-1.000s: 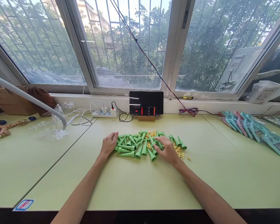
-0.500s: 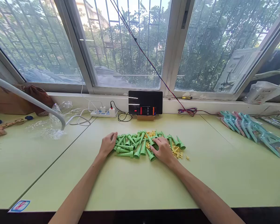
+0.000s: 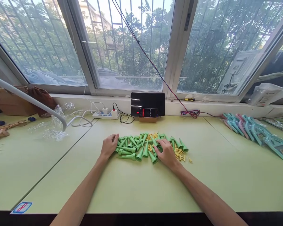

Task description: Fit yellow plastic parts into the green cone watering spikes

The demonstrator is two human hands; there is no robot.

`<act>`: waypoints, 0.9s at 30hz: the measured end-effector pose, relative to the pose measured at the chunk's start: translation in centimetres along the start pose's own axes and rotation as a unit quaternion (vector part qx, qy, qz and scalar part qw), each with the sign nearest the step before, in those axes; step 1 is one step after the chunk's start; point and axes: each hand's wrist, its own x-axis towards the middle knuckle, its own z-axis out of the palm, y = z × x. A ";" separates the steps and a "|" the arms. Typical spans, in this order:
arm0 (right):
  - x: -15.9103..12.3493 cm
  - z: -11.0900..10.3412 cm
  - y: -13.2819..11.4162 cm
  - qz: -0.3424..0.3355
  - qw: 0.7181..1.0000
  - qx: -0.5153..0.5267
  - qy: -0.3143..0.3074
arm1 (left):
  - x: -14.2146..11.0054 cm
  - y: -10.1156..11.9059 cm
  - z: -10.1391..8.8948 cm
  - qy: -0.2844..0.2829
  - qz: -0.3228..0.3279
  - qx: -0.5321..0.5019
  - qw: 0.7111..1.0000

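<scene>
A pile of green plastic cone-shaped spikes [image 3: 139, 156] lies on the table, several of them with ribbed caps at the wide end. Small yellow plastic pieces [image 3: 180, 154] are scattered among and to the right of them. At the pile's left edge rests my left hand [image 3: 109, 146], its fingers loosely bent against the outer spikes. My right hand [image 3: 167, 153] lies over the right part of the pile, thumb apart from the fingers, touching spikes. Neither hand lifts anything. Some spikes and yellow pieces are hidden beneath the right hand.
Behind the pile, a phone [image 3: 149, 112] leans against a dark tablet [image 3: 147, 102]. A power strip [image 3: 106, 115] with cables stands at the back left, near a white curved pole [image 3: 33, 99]. Packed teal and pink items [image 3: 252, 127] lie at right. Windows rise behind.
The whole view has shifted slightly. My right thumb has drawn in a little; my left hand and the pile look the same. The orange patch on the phone's display is gone.
</scene>
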 end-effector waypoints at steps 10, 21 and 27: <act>-0.9 0.3 -2.1 -0.044 0.992 0.097 0.065 | -0.7 1.9 -0.2 0.120 0.075 -0.009 0.990; -4.5 2.3 -6.6 -0.100 0.962 0.242 -0.082 | -1.4 2.8 0.1 0.144 0.134 -0.025 0.980; -4.1 2.6 -6.0 0.013 0.961 0.256 -0.098 | -1.6 3.1 -0.1 0.147 0.138 -0.028 0.979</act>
